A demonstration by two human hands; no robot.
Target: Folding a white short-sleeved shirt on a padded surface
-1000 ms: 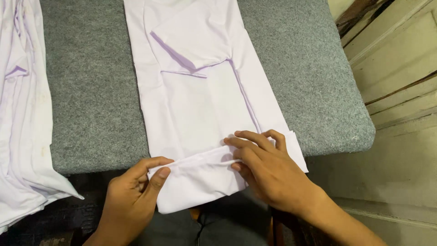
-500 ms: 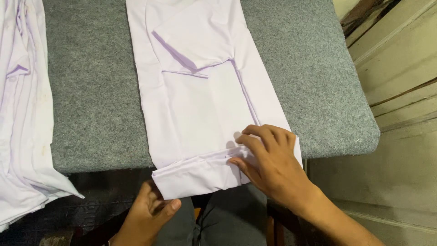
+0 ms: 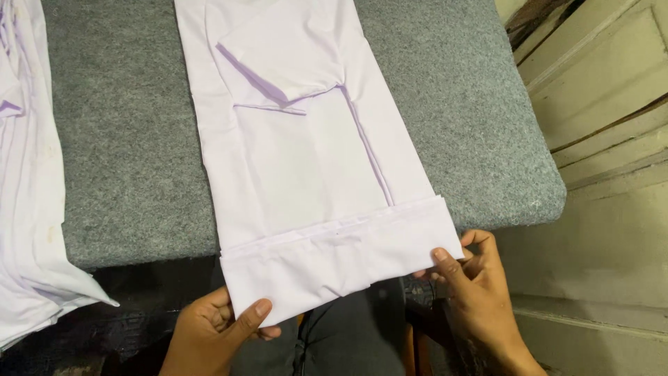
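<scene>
Fingers of my left hand and right hand pinch the two lower corners of the folded white shirt, whose turned-up hem hangs off the near edge of the grey tabletop. Another stack of white garments lies far left.

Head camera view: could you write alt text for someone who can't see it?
Two bare hands, left hand and right hand, pinch the folded lower edge of a pale lilac shirt lying on a grey padded table. More pale garments are stacked at the left.
</scene>
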